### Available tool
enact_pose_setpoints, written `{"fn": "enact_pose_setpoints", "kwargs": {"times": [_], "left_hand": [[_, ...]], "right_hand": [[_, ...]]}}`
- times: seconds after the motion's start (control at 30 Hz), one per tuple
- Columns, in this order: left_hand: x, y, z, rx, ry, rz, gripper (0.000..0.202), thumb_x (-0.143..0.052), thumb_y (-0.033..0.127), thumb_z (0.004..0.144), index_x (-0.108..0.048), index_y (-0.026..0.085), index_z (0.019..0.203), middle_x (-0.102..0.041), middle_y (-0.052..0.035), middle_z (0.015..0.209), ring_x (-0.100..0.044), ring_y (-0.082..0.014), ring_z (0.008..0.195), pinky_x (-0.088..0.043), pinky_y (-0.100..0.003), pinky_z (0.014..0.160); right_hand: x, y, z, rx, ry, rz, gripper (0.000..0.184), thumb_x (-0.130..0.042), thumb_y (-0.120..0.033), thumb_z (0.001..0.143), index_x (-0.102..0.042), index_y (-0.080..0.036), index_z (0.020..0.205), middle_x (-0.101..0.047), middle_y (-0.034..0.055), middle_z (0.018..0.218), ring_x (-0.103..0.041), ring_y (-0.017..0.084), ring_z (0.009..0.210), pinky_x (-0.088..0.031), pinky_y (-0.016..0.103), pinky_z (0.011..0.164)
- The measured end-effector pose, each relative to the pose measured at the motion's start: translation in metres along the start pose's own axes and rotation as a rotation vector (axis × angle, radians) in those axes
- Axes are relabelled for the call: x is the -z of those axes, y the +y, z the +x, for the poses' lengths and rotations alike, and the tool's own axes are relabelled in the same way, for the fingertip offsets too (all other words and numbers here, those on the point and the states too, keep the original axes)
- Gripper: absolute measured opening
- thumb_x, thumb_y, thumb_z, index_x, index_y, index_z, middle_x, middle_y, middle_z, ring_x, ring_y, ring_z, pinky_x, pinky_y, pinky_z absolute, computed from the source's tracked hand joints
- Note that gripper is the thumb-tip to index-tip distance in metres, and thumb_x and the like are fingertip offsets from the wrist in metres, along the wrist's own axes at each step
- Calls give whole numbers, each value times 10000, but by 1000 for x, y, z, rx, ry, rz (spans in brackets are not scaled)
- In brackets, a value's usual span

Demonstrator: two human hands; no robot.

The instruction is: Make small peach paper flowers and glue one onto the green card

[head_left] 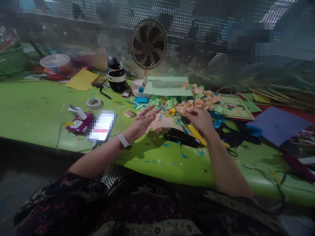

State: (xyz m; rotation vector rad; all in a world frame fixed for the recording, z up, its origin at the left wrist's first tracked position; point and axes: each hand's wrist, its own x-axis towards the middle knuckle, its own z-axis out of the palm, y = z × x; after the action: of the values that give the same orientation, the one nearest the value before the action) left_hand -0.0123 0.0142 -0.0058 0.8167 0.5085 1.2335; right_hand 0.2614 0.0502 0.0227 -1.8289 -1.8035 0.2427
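My left hand (144, 123) is held over the paper scraps with its fingers stretched out and apart, and nothing is in it. My right hand (200, 119) is closed in a pinch above the scraps. A thin dark thing seems to stick out from its fingertips, too small to name. Just left of those fingertips is a small yellow paper piece (171, 112), curled like a petal. Below the hands lie a black stapler (182, 137) and a yellow-handled tool (197, 135). Peach paper flowers (197, 102) are heaped beyond my right hand, and pale pink paper (164, 122) lies between both hands.
A small fan (148, 46) and a dark jug (116, 77) stand at the back. On the left are a lit phone (102, 126), a tape roll (94, 103) and yellow paper (82, 79). Purple paper (279, 125) and a framed picture (235, 106) lie on the right.
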Motion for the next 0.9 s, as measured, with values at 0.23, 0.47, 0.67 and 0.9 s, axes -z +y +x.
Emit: {"fn": "enact_pose_setpoints", "kwargs": {"times": [0.23, 0.47, 0.67, 0.9], "left_hand": [[-9, -5, -5, 46, -35, -52, 427, -728, 81, 785, -677, 185, 1196, -707, -86, 1259, -555, -231, 1334, -326, -420, 1205], [-15, -2, -10, 96, -125, -65, 352, -717, 116, 811, -695, 166, 1159, -728, -98, 1205, -582, -247, 1301, -338, -437, 1195], [-12, -3, -12, 121, -151, -40, 363, -721, 183, 832, -680, 193, 1192, -733, -85, 1167, -643, -228, 1216, -365, -426, 1178], [-8, -7, -14, 82, -173, 121, 369, -799, 293, 801, -693, 221, 1147, -707, -53, 1183, -655, -201, 1160, -402, -418, 1154]], "right_hand": [[-14, -83, -59, 172, -383, 715, 327, -721, -512, 770, -723, -190, 827, -693, 13, 729, -567, 117, 576, -473, 258, 568], [-19, -81, -65, 84, -428, 901, 267, -698, -455, 777, -672, -189, 787, -678, 7, 728, -517, 89, 503, -444, 245, 501], [-19, -75, -66, 414, -109, 584, 302, -703, -325, 791, -660, -219, 1071, -661, 4, 827, -525, 105, 581, -455, 256, 559], [-20, -72, -65, 496, -85, 486, 129, -623, -328, 903, -700, -227, 883, -696, 26, 837, -574, 141, 679, -463, 276, 638]]}}
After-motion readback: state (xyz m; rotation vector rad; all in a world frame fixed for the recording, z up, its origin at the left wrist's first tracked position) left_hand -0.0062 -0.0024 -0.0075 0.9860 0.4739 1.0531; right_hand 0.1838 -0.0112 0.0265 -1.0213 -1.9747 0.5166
